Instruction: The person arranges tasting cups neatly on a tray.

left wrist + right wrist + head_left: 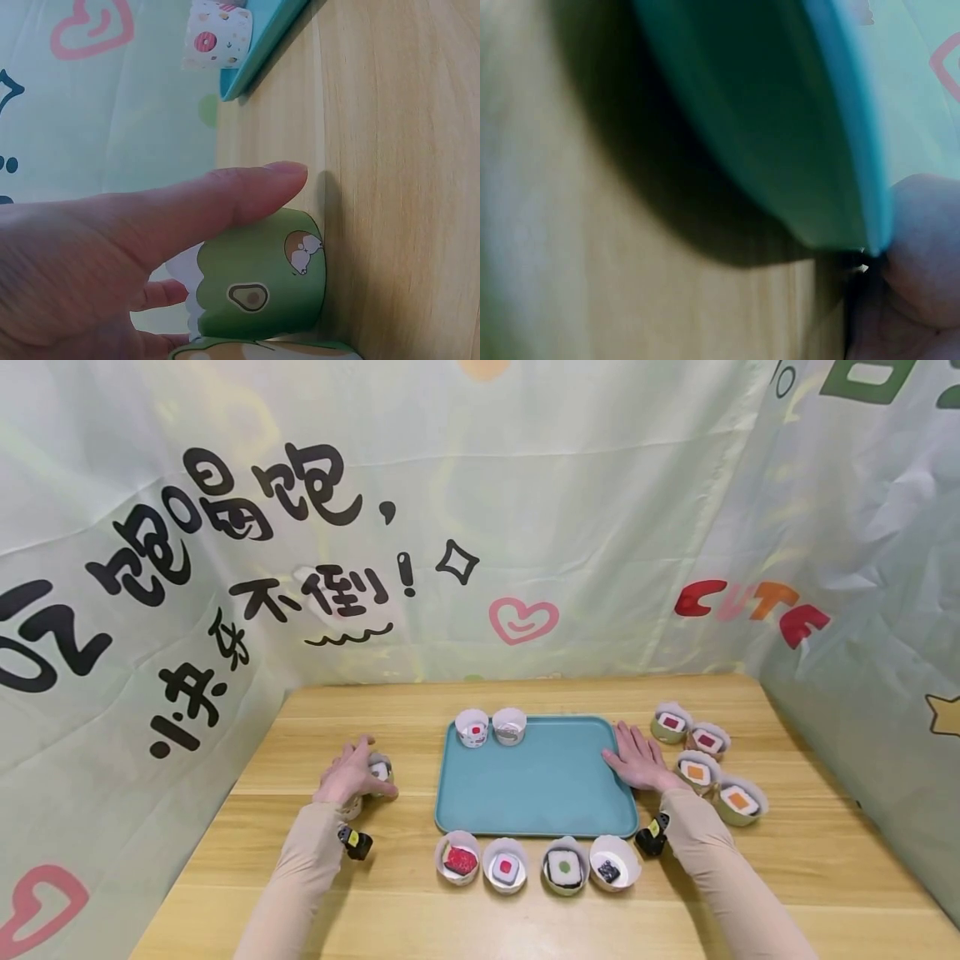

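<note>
My left hand (356,772) is spread about a green paper cup (259,281) that holds a small sushi piece. Its thumb (247,191) lies straight along one side of the cup, the other fingers past the rim; whether they press on it is hard to tell. A second cup (351,807) is partly hidden under that hand. My right hand (637,760) rests on the right rim of a blue-green tray (525,785), fingers straight, thumb over the tray. Two white paper cups (472,728) stand in the tray's far left corner, one holding a piece with a red centre.
In front of the tray stands a row of paper cups (506,865) with different sushi pieces. Several more sushi cups (696,771) cluster right of my right hand. The wooden table (405,910) meets a printed cloth backdrop (585,568) at the back and sides.
</note>
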The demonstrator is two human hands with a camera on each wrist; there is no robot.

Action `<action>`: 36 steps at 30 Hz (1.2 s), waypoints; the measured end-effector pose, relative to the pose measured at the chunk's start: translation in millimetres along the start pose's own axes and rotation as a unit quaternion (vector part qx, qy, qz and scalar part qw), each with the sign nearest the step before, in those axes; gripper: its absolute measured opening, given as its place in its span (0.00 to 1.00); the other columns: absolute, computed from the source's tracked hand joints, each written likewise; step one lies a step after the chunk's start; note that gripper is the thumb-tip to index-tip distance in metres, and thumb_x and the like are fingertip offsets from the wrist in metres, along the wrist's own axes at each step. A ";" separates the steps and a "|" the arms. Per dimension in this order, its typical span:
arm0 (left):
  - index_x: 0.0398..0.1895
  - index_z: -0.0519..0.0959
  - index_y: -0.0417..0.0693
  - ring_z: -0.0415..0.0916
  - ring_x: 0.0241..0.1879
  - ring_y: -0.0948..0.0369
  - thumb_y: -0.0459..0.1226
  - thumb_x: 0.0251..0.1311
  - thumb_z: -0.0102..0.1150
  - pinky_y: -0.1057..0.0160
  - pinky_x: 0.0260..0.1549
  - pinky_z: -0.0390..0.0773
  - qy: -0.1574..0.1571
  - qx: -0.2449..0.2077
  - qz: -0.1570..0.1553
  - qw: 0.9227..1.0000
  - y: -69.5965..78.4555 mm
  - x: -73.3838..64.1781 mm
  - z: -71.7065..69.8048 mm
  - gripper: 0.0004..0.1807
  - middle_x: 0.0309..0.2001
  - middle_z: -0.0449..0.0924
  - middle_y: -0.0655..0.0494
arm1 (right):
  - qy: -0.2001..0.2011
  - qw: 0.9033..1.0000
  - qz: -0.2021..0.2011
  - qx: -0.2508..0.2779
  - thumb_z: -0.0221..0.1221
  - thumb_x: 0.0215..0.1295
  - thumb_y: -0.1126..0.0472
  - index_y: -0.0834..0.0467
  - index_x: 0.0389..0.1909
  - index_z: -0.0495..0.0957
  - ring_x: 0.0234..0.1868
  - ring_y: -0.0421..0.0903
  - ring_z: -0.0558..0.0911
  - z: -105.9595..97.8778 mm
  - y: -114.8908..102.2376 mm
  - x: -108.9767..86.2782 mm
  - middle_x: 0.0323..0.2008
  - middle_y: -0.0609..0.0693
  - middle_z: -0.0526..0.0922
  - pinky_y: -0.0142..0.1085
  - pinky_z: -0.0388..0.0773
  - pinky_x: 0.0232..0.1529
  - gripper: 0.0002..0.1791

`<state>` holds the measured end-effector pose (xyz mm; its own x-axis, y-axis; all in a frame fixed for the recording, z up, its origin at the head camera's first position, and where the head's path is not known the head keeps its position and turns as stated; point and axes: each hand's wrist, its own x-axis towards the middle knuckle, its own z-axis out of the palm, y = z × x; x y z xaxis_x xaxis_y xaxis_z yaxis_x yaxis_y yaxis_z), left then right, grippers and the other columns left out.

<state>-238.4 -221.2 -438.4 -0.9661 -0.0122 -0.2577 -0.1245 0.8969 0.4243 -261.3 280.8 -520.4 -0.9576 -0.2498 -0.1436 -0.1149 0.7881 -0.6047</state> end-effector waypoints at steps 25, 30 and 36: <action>0.63 0.64 0.45 0.75 0.48 0.46 0.37 0.40 0.81 0.45 0.46 0.71 -0.006 -0.006 0.009 1.000 -4.3 2.1 1.8 0.46 0.56 0.74 0.38 | 0.001 1.000 0.001 -0.012 0.27 0.65 0.18 0.71 0.78 0.36 0.79 0.69 0.30 1.5 2.3 1.7 0.79 0.70 0.32 0.66 0.23 0.74 0.64; 0.59 0.66 0.46 0.76 0.48 0.47 0.36 0.39 0.82 0.47 0.45 0.71 -0.003 -0.008 0.011 1.000 -5.1 2.6 1.8 0.42 0.56 0.76 0.40 | -0.001 1.000 0.004 -0.013 0.25 0.65 0.17 0.70 0.79 0.36 0.80 0.69 0.30 1.3 3.1 2.5 0.80 0.69 0.32 0.66 0.23 0.74 0.64; 0.56 0.68 0.46 0.76 0.47 0.47 0.36 0.39 0.82 0.47 0.45 0.72 -0.004 -0.007 0.011 1.000 -4.8 2.9 1.7 0.40 0.53 0.78 0.41 | -0.003 1.000 0.004 -0.010 0.26 0.64 0.17 0.70 0.79 0.36 0.80 0.69 0.30 1.1 4.0 3.2 0.80 0.69 0.32 0.66 0.22 0.73 0.65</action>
<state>-240.2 -224.8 -442.7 -0.9670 0.0104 -0.2545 -0.1068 0.8905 0.4423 -264.6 282.5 -524.1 -0.9569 -0.2472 -0.1521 -0.1135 0.8009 -0.5879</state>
